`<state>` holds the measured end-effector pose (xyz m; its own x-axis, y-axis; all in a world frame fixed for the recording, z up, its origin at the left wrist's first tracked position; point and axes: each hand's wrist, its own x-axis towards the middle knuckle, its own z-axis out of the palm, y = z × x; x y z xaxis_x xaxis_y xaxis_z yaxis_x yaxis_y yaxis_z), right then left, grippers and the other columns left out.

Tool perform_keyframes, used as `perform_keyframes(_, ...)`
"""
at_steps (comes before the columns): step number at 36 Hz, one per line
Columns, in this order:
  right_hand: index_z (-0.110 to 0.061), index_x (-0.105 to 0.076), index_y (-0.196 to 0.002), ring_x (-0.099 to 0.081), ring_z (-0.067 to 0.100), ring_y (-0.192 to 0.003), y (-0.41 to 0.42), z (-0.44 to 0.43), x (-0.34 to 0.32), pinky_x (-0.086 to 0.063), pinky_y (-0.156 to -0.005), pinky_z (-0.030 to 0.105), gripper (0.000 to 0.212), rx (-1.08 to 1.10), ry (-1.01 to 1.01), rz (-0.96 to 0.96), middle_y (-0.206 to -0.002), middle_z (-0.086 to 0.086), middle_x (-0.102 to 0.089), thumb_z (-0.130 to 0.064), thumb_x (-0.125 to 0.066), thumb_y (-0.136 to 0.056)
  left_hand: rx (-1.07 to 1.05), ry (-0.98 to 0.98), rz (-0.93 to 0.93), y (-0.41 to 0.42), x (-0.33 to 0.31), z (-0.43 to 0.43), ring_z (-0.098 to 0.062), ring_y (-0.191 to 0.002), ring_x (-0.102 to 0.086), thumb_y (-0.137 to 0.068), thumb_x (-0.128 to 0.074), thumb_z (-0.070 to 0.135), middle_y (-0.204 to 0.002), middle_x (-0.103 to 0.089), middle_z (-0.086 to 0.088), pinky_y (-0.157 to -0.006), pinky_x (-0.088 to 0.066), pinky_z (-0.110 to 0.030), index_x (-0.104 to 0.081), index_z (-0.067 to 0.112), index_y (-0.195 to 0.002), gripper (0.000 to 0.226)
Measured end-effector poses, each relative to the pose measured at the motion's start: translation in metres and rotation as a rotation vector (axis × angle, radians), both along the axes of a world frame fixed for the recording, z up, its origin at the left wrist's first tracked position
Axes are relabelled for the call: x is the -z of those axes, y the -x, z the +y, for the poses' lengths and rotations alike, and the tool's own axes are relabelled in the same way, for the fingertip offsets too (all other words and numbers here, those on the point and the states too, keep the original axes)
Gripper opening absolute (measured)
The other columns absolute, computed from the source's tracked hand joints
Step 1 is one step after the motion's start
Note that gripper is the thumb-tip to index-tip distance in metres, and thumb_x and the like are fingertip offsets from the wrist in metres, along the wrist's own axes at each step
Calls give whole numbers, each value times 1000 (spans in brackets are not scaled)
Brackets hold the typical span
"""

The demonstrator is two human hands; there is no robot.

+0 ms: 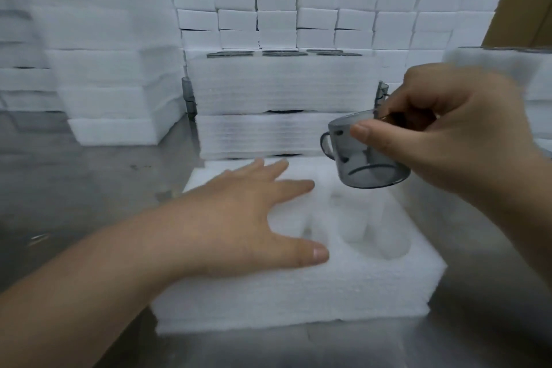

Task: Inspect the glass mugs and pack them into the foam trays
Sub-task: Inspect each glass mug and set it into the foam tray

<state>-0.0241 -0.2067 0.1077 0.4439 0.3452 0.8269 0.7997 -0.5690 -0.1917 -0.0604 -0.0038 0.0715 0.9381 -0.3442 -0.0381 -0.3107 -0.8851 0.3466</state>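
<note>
A white foam tray (298, 293) with round pockets lies on the steel table right in front of me. My left hand (239, 218) rests flat on its left part, fingers spread and straight. My right hand (448, 128) pinches a smoky grey glass mug (367, 155) by its rim, thumb on the outside. The mug hangs tilted above the tray's far right pocket, its handle pointing left. Behind the tray stand two stacked foam trays (280, 98); dark mug rims (283, 53) show in the top one.
Tall piles of white foam blocks (328, 9) wall off the back, and more foam stacks (113, 84) stand at left and far right. Two grey mugs (380, 92) peek out beside the stacked trays. Cardboard boxes sit behind. Bare steel table (89, 188) shows at left.
</note>
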Motion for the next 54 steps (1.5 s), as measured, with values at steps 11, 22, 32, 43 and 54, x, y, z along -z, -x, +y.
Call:
perform_keyframes(11, -16, -58, -52, -38, 18, -53, 21, 5, 11, -29, -54, 24, 34, 62, 303, -263, -61, -5, -38, -41, -65, -75, -5, -30, 108, 5, -1, -1, 16, -129, 19, -42, -28, 98, -144, 10, 41, -107, 5, -19, 1, 72, -128, 94)
perform_keyframes(22, -24, -41, -49, -45, 9, -70, 21, 7, 34, -34, -54, 17, 35, 11, 188, -70, -78, -9, -52, -41, -57, -75, -13, -24, 113, 7, -3, -2, 19, -126, 20, -31, -24, 92, -142, 6, 44, -106, -1, -20, 1, 79, -118, 91)
perform_keyframes(32, -22, -32, -46, -58, -2, -99, 30, 10, 40, -51, -52, 25, 37, -39, 233, -4, -77, -6, -70, -31, -51, -76, -16, -14, 94, 8, -2, -1, 19, -128, 21, -30, -24, 93, -141, 5, 46, -107, -3, -23, 2, 83, -103, 78)
perform_keyframes(43, -30, -48, -88, -64, 16, -65, 36, 12, 37, -52, -50, 39, 27, 106, 355, 152, -79, -11, -66, -52, -39, -74, 19, 7, 107, 5, -7, -8, 10, -134, 21, -48, -35, 88, -150, 4, 32, -105, -9, -14, 1, 68, -130, 92)
perform_keyframes(54, -19, -68, -105, -64, 12, -56, 42, 13, 33, -43, -42, 24, 51, 229, 574, 133, -85, -10, -72, -51, -38, -78, -5, -28, 130, 6, -2, 0, 19, -127, 24, -34, -26, 94, -133, 10, 50, -111, 1, -24, 0, 83, -95, 67)
